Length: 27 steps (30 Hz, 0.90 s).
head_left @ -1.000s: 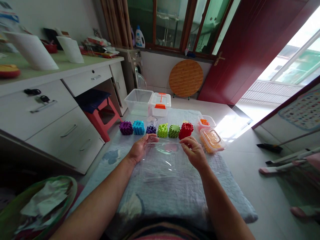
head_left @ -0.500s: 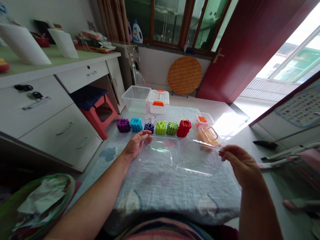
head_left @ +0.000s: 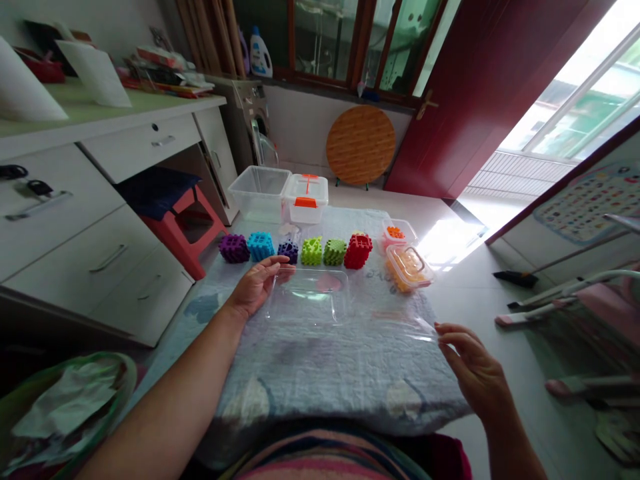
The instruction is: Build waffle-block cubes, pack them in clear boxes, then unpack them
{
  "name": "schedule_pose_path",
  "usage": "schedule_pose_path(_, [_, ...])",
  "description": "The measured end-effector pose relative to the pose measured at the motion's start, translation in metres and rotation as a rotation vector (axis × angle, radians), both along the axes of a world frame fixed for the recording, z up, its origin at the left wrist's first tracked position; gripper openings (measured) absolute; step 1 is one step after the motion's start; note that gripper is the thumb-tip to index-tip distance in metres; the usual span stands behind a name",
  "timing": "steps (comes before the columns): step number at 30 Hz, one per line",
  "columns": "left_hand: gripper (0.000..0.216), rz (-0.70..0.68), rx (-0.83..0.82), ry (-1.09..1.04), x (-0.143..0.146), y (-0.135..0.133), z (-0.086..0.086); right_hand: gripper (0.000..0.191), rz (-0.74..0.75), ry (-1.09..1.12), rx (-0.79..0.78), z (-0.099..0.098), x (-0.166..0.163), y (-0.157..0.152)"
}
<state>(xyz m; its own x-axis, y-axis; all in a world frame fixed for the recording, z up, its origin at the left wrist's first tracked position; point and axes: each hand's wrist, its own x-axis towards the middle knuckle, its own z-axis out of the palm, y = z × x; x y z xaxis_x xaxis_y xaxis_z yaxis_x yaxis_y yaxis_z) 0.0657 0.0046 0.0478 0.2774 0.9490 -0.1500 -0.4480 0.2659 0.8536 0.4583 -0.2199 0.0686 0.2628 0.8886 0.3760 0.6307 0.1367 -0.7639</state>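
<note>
In the head view a clear plastic clamshell box [head_left: 307, 303] is held open above the cloth. My left hand [head_left: 256, 285] pinches the left rim of its tray half. My right hand [head_left: 470, 360] grips the outer edge of the transparent lid half [head_left: 405, 325] between thumb and fingers. That lid is tilted and hard to make out against the cloth. Just beyond my left hand stands a row of knobbly block cubes: purple [head_left: 234, 249], light blue [head_left: 261, 247], dark blue [head_left: 288, 252], lime [head_left: 311, 251], green [head_left: 335, 252] and red [head_left: 359, 251].
A patterned grey-blue cloth [head_left: 340, 373] covers the table. At its far side are an uncovered clear bin [head_left: 260, 193] and an orange-latched box [head_left: 306, 210]. Two small tubs with orange pieces [head_left: 407, 268] [head_left: 397, 233] lie right. A red stool [head_left: 190, 220] stands left.
My right hand has moved down with the lid half, which now looks flatter and narrower. My left hand keeps its hold on the tray half. The whole view has shifted slightly.
</note>
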Motion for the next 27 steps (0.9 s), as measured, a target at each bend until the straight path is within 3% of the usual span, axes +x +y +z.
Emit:
schedule_pose_path(7, [0.035,0.057,-0.025,-0.087,0.001,0.001,0.0,0.012,0.124,-0.357,-0.121,-0.022,-0.003,0.002])
schedule_pose_path(10, [0.045,0.061,-0.017,-0.115,0.0,0.003,0.001,0.012,0.191,-0.406,-0.21,-0.009,-0.008,0.008])
schedule_pose_path(14, [0.046,0.063,0.012,-0.147,-0.004,0.004,0.002,0.013,0.255,-0.35,-0.22,0.031,-0.026,0.03])
schedule_pose_path(19, [0.035,0.07,0.101,0.069,-0.013,0.002,0.004,0.018,0.294,-0.378,-0.138,0.069,-0.054,0.087])
schedule_pose_path(22, [0.032,0.083,0.141,0.206,-0.016,0.0,0.007,0.032,0.286,-0.448,-0.068,0.071,-0.063,0.136])
schedule_pose_path(27, [0.035,0.086,0.136,0.206,-0.019,0.002,0.007,0.071,0.327,-0.613,-0.096,0.06,-0.064,0.218])
